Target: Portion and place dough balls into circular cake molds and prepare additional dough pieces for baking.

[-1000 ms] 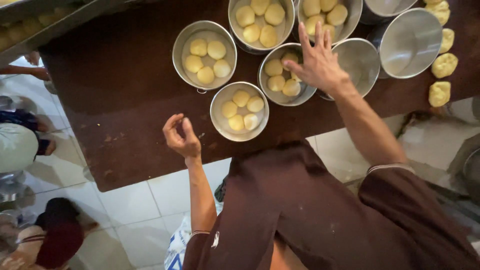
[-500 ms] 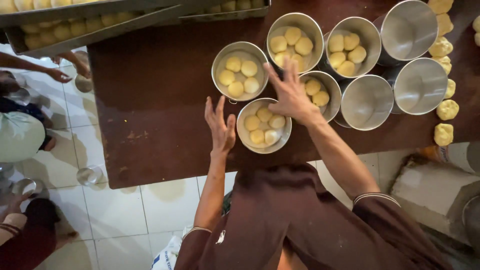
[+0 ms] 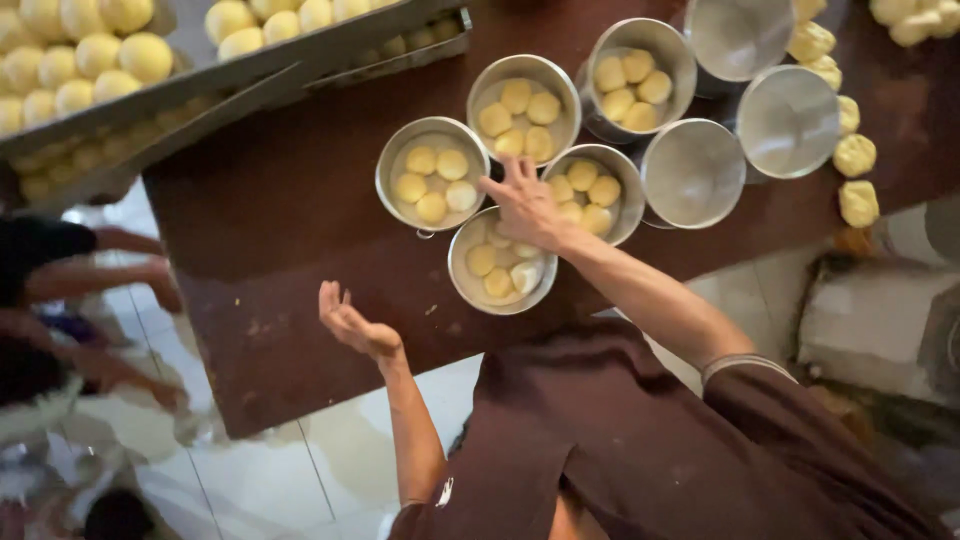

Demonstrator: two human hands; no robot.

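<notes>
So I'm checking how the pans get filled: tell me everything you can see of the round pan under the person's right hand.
The round pan is shiny metal with a low straight wall and thin rim, standing upright near the front edge of the dark brown table. It holds pale yellow dough balls, some hidden by the right hand, spread flat above its far side. Whether the hand presses the dough cannot be told. Its rim seems to meet two filled neighbouring pans.

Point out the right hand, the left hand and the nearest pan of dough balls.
right hand (image 3: 525,205), head view, on the back of the hand.
left hand (image 3: 352,322), head view, on the open palm.
nearest pan (image 3: 462,272), head view, on its left rim.
</notes>
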